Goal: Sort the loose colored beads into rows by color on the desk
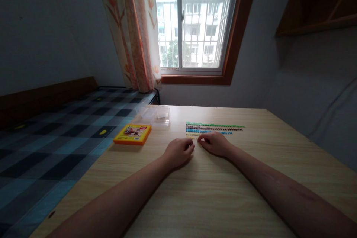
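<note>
Small coloured pieces lie in long rows on the table: a green row (pixel 214 125), a dark red-brown row (pixel 214 128), a blue row (pixel 193 131) and a shorter yellow row (pixel 191 135). My left hand (pixel 179 152) rests at the near left end of the rows, its fingers curled in. Just right of it, my right hand (pixel 216 144) bends thumb and forefinger together beside the yellow pieces and covers part of the rows. Whatever is at the fingertips of either hand is too small to make out.
An orange-yellow box (pixel 132 135) with a printed picture lies at the table's left edge. Behind it stands a clear plastic case (pixel 156 115). The wooden table (pixel 200 200) borders a bed with a checked cover (pixel 64 145) on the left. A window is ahead.
</note>
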`<state>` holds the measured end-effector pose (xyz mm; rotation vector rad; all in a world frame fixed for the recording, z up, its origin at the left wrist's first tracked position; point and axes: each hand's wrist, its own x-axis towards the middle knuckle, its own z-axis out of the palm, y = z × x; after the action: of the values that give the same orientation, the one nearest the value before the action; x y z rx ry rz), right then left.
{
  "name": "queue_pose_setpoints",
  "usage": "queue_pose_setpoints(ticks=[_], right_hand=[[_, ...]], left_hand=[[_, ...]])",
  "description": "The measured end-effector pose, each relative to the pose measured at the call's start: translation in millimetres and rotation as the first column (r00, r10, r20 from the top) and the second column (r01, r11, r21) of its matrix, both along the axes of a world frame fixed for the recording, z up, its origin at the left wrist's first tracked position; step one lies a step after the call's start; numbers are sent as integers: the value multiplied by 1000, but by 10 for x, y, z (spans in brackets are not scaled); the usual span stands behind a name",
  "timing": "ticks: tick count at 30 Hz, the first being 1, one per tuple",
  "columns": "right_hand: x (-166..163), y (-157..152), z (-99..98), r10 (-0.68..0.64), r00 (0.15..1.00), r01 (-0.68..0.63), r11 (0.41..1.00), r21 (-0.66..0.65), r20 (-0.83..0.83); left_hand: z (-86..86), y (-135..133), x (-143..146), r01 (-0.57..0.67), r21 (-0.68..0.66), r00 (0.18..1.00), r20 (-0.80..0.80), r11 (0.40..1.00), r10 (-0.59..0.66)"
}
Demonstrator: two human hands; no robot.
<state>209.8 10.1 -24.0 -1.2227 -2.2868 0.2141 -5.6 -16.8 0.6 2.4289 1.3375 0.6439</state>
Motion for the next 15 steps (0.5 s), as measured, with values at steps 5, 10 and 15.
queue_pose_setpoints(ticks=[5, 10, 15], right_hand=[[-2, -10, 7, 6, 1000, -6, 1000, -1, -2], [0, 2, -5, 1, 1000, -1, 1000, 7, 1], [7, 13, -15, 5, 1000, -5, 1000, -8, 2]], left_hand=[[-12, 1, 4, 5, 14, 1000, -19, 1000, -5], [-26, 2, 0, 20, 36, 998, -60, 999, -18], [-15, -3, -1, 28, 30, 996, -83, 999, -26]])
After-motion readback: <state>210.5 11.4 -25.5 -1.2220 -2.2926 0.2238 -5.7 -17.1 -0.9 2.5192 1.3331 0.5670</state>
